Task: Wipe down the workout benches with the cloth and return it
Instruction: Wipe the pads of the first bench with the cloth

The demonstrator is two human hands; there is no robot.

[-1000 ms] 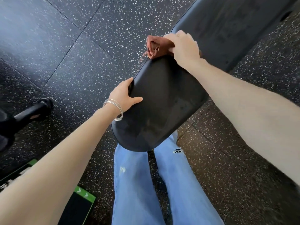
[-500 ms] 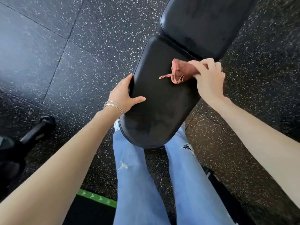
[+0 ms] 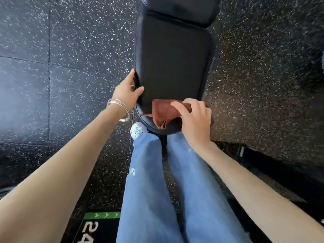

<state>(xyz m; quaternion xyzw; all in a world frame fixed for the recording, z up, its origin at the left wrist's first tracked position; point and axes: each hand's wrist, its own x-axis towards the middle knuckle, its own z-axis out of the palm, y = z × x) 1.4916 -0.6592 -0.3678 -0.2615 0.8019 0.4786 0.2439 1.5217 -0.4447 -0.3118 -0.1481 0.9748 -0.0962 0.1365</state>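
A black padded workout bench (image 3: 172,60) runs away from me down the middle of the view, its seat pad nearest and the back pad beyond a seam. A crumpled reddish-brown cloth (image 3: 164,112) lies on the near end of the seat. My right hand (image 3: 196,120) presses down on the cloth and holds it against the pad. My left hand (image 3: 127,92), with thin silver bangles on the wrist, grips the seat's left edge, thumb on top.
Black speckled rubber floor tiles (image 3: 70,67) surround the bench. My legs in blue jeans (image 3: 154,190) and one white shoe (image 3: 138,131) stand at the bench's near end. A black mat with a green strip and white digits (image 3: 98,225) lies at bottom left.
My right hand has dragged the cloth from the seam between the pads down the seat to its near end. The left hand stays on the seat's left edge. The view has swung square to the bench.
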